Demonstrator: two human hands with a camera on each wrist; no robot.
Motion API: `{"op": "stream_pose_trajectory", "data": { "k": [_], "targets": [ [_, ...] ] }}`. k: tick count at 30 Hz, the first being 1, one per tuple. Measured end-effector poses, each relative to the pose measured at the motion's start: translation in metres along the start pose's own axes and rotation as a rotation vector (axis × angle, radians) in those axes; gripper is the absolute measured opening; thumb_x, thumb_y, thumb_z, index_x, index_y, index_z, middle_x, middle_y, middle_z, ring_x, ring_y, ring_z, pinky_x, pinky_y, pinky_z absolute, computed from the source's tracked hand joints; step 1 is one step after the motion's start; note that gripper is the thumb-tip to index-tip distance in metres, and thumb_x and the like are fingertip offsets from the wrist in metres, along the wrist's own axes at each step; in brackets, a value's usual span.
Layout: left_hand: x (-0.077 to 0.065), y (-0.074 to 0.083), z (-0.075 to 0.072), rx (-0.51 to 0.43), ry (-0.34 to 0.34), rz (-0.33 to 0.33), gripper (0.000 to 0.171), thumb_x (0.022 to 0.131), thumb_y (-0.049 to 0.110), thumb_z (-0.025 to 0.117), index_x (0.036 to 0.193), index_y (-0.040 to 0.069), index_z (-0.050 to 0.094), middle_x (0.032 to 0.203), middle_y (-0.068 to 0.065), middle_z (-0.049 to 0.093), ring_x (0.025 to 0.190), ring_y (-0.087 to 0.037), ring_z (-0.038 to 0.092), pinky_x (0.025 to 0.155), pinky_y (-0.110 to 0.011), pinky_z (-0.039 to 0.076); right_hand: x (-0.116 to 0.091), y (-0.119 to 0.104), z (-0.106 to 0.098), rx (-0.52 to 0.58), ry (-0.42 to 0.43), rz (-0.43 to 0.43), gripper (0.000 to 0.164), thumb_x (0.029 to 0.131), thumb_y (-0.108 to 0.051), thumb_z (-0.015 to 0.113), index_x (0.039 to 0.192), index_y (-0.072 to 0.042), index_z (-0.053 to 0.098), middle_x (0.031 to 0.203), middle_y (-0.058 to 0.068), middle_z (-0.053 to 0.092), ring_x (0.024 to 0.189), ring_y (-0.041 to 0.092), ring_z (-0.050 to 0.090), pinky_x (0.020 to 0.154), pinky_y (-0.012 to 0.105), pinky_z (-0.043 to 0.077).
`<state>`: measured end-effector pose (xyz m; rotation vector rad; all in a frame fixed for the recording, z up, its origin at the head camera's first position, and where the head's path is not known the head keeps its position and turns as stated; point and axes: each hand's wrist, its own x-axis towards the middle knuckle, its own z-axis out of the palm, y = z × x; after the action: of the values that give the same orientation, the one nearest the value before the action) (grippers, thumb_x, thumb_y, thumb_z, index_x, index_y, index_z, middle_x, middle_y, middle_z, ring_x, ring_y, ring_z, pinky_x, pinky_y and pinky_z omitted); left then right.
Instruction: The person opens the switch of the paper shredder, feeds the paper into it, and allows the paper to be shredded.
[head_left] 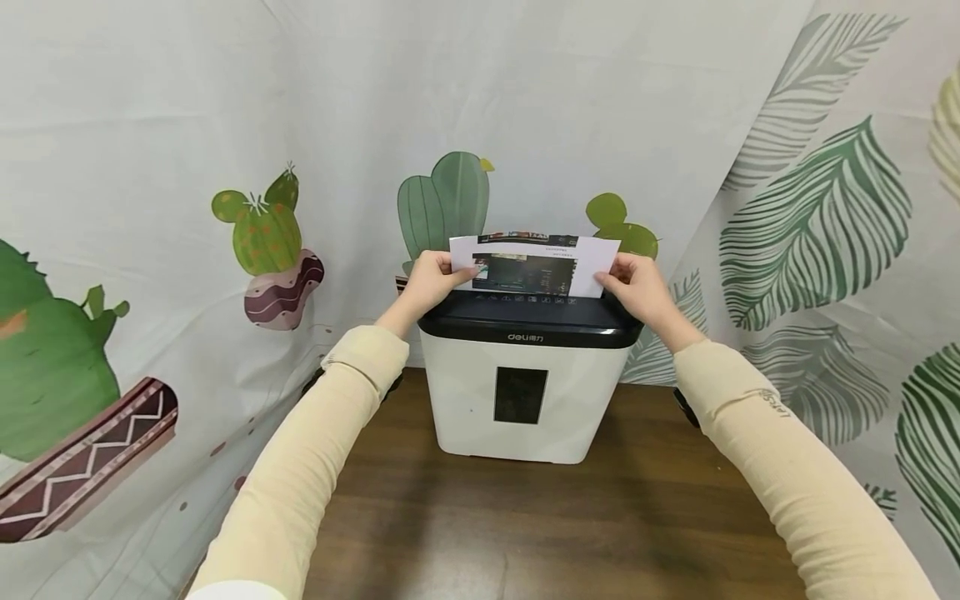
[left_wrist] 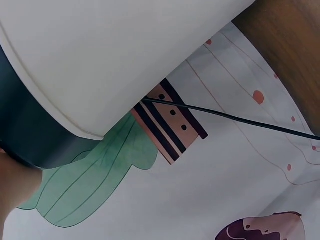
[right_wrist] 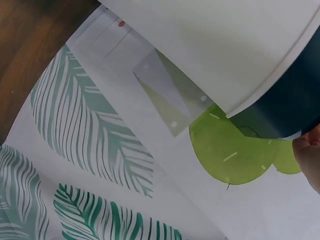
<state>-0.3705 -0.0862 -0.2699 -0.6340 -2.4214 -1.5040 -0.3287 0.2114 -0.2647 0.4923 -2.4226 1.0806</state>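
A printed sheet of paper stands upright at the top of a paper shredder, its lower edge hidden at the dark lid. My left hand pinches the sheet's left side, thumb in front. On the right side my right hand pinches it in the same way. The shredder has a white body and a black top. Only a bit of the left hand shows in the left wrist view, beside the dark lid. In the right wrist view, part of the right hand appears at the edge.
The shredder stands on a brown wooden table. Close behind it hangs a white cloth printed with cacti, and a leaf-patterned cloth is on the right. A thin black cord runs from behind the shredder.
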Motion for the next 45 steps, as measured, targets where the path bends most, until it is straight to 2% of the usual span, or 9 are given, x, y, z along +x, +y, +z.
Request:
{"op": "stream_pose_trajectory", "data": {
  "k": [5, 14, 24, 30, 37, 40, 45],
  "targets": [
    [0.000, -0.001, 0.001, 0.007, 0.001, -0.002, 0.023, 0.079, 0.010, 0.065, 0.094, -0.006, 0.065, 0.093, -0.021, 0.066, 0.085, -0.020, 0.064, 0.070, -0.023, 0.050, -0.003, 0.003, 0.002, -0.014, -0.025, 0.012, 0.019, 0.084, -0.009, 0.058, 0.094, 0.007, 0.060, 0.083, 0.025, 0.062, 0.059, -0.007, 0.046, 0.055, 0.011, 0.037],
    [0.000, 0.003, 0.000, 0.004, 0.002, 0.001, 0.024, 0.078, 0.011, 0.066, 0.097, -0.004, 0.065, 0.094, -0.020, 0.066, 0.087, -0.023, 0.064, 0.073, -0.027, 0.050, -0.002, 0.009, 0.003, -0.016, -0.005, 0.001, 0.016, 0.082, -0.004, 0.059, 0.092, 0.009, 0.060, 0.080, 0.026, 0.061, 0.058, -0.011, 0.046, 0.056, 0.008, 0.037],
    [-0.002, 0.004, 0.001, 0.030, 0.009, -0.010, 0.023, 0.077, 0.013, 0.067, 0.095, -0.001, 0.066, 0.092, -0.018, 0.067, 0.085, -0.022, 0.065, 0.073, -0.028, 0.051, -0.003, 0.010, 0.003, -0.047, -0.020, -0.016, 0.014, 0.082, -0.005, 0.059, 0.089, 0.008, 0.060, 0.078, 0.025, 0.062, 0.057, -0.011, 0.045, 0.056, 0.009, 0.037],
    [-0.004, 0.005, 0.001, 0.051, 0.012, -0.003, 0.022, 0.076, 0.012, 0.068, 0.093, -0.002, 0.067, 0.091, -0.018, 0.067, 0.082, -0.022, 0.065, 0.068, -0.024, 0.050, -0.004, 0.008, 0.002, -0.108, -0.033, 0.017, 0.016, 0.082, -0.009, 0.061, 0.084, 0.006, 0.062, 0.077, 0.023, 0.063, 0.056, -0.006, 0.045, 0.056, 0.014, 0.038],
    [-0.005, 0.005, 0.001, 0.074, 0.008, 0.015, 0.017, 0.078, 0.012, 0.066, 0.088, -0.001, 0.068, 0.085, -0.018, 0.068, 0.065, -0.007, 0.059, 0.059, -0.018, 0.044, -0.006, 0.007, 0.001, -0.143, -0.030, 0.014, 0.018, 0.082, -0.012, 0.061, 0.072, 0.002, 0.058, 0.065, 0.014, 0.057, 0.053, 0.004, 0.042, 0.053, 0.021, 0.036],
    [-0.005, 0.003, 0.002, 0.075, 0.006, 0.030, 0.016, 0.078, 0.012, 0.066, 0.087, -0.001, 0.068, 0.083, -0.018, 0.067, 0.061, -0.002, 0.054, 0.057, -0.016, 0.043, -0.006, 0.007, 0.001, -0.136, -0.031, 0.009, 0.015, 0.083, -0.012, 0.060, 0.077, 0.002, 0.059, 0.066, 0.013, 0.056, 0.055, 0.007, 0.043, 0.054, 0.022, 0.036],
    [-0.005, 0.001, 0.002, 0.072, 0.005, 0.039, 0.016, 0.078, 0.014, 0.066, 0.089, 0.002, 0.068, 0.084, -0.018, 0.067, 0.057, -0.002, 0.051, 0.056, -0.017, 0.042, -0.007, 0.007, 0.002, -0.101, -0.028, 0.018, 0.016, 0.083, -0.011, 0.060, 0.089, 0.003, 0.063, 0.078, 0.018, 0.060, 0.060, 0.002, 0.047, 0.057, 0.016, 0.039]
  ]
}}
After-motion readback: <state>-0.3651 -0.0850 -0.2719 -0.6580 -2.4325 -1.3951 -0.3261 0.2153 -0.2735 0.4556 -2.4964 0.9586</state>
